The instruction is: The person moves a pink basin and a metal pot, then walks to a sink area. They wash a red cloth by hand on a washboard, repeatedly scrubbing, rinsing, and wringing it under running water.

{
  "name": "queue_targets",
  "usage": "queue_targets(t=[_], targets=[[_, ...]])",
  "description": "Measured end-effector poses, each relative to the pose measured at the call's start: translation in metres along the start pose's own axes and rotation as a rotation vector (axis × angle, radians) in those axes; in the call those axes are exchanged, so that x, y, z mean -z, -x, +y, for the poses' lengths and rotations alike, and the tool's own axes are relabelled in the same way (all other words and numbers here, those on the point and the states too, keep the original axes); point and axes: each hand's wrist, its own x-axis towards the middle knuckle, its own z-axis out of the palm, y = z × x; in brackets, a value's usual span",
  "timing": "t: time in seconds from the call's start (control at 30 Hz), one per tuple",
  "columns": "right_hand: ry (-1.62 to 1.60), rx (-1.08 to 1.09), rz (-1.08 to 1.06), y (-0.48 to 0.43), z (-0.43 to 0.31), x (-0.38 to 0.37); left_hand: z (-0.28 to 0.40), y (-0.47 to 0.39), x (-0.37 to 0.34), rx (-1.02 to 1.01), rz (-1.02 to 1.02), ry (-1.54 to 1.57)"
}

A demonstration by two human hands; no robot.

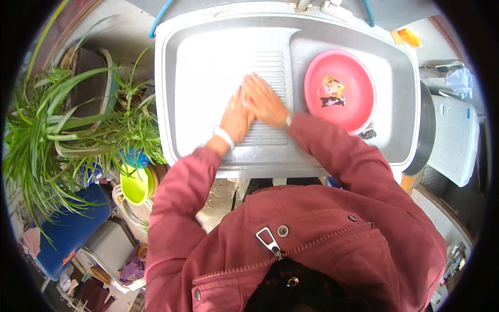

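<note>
Both hands meet over the ribbed washboard [269, 70] in the left part of a light grey laundry sink [230, 160]. My left hand [236, 117], with a pale band at its wrist, lies against my right hand [266, 102], which partly covers its fingers. Motion blur softens both. Nothing shows between them, though their palms are hidden. To the right, a pink plastic basin [360, 105] sits in the sink's deeper part, with a printed picture [333, 91] on its bottom. A dark, patterned item [368, 131] pokes out beside the basin's lower rim.
An orange-yellow block [409, 38] rests at the sink's back right corner. Blue hose [160, 17] runs behind the sink. Potted spider plants [39, 121] crowd the left side, above a lime-green container [134, 185]. At right stand a dark round pan-like vessel [425, 132] and a pale lidded appliance [454, 136].
</note>
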Motion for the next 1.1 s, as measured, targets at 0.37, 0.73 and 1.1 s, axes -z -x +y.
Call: queue_targets(t=[0.37,0.73,1.1], targets=[[0.117,-0.114,0.357,-0.093,0.049,-0.025,-0.042,-0.078,-0.005,0.126,0.3,-0.389],[0.193,-0.112,0.344,-0.083,0.045,-0.025,-0.051,-0.072,-0.01,0.047,0.243,-0.434],[0.194,-0.107,0.02,0.015,-0.007,-0.012,-0.001,0.012,-0.017,0.001,0.009,-0.372]])
